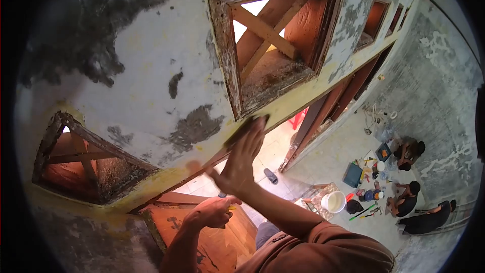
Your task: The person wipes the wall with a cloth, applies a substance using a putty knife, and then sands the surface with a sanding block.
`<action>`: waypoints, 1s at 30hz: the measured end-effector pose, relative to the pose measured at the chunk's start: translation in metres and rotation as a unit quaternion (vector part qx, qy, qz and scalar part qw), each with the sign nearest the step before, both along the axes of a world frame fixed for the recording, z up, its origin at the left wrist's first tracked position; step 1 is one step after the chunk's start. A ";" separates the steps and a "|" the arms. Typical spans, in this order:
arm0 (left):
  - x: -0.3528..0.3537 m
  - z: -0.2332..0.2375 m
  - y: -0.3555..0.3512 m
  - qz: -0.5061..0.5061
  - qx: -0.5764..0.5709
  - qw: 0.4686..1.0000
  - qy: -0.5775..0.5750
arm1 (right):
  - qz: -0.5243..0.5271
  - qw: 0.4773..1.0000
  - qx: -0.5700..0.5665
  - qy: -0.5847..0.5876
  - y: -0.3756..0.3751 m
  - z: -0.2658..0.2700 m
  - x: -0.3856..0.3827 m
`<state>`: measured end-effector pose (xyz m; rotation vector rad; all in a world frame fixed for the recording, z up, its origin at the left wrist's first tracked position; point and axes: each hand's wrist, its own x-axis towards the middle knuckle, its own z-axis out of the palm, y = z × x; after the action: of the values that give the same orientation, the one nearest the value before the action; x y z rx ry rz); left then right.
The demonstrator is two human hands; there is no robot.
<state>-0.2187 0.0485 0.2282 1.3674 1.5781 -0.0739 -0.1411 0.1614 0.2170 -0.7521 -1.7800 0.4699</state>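
My right hand (240, 164) is raised to the wall just below the larger window opening. Its fingers are stretched out flat over a dark flat piece (241, 132), and the thumb side is blurred by motion. Whether the hand grips that piece is unclear. Lower down, my left hand (213, 213) is closed around a small tool with a bit of yellow (232, 208) showing; most of it is hidden by the fingers. The wall (151, 65) is pale, with dark grey patches.
Wooden crosspieces (265, 30) span the window opening. Below are an orange-brown wooden panel (222, 242), a white bucket (333, 201), a sandal (271, 176) and a teal case (352, 175) by scattered tools. Three people (408, 199) are low on the floor at right.
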 end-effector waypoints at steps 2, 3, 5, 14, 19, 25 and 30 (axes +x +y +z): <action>-0.005 -0.008 -0.004 -0.019 0.104 0.994 -0.038 | -0.062 0.992 0.038 -0.105 0.018 0.000 0.011; -0.004 -0.008 -0.002 -0.023 0.080 0.996 -0.017 | -0.070 0.996 0.033 -0.052 0.039 0.002 0.019; -0.002 -0.002 0.001 -0.012 0.052 0.999 -0.011 | -0.106 0.994 0.000 0.017 0.081 0.025 0.039; -0.004 -0.009 -0.003 -0.018 0.076 0.997 -0.025 | -0.077 0.996 -0.007 -0.053 0.065 0.020 0.039; -0.009 -0.035 -0.010 -0.022 0.125 0.991 -0.027 | 0.013 1.000 -0.014 0.001 0.007 0.010 0.008; 0.000 -0.007 -0.006 -0.009 0.061 0.998 -0.012 | -0.159 0.987 0.004 0.026 0.114 0.015 0.054; 0.002 0.002 0.001 -0.035 0.044 0.998 -0.011 | -0.034 0.997 -0.060 0.041 0.017 0.002 0.005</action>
<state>-0.2163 0.0498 0.2301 1.4883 1.5310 -0.0327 -0.1358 0.1786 0.2195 -0.8626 -1.6566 0.5594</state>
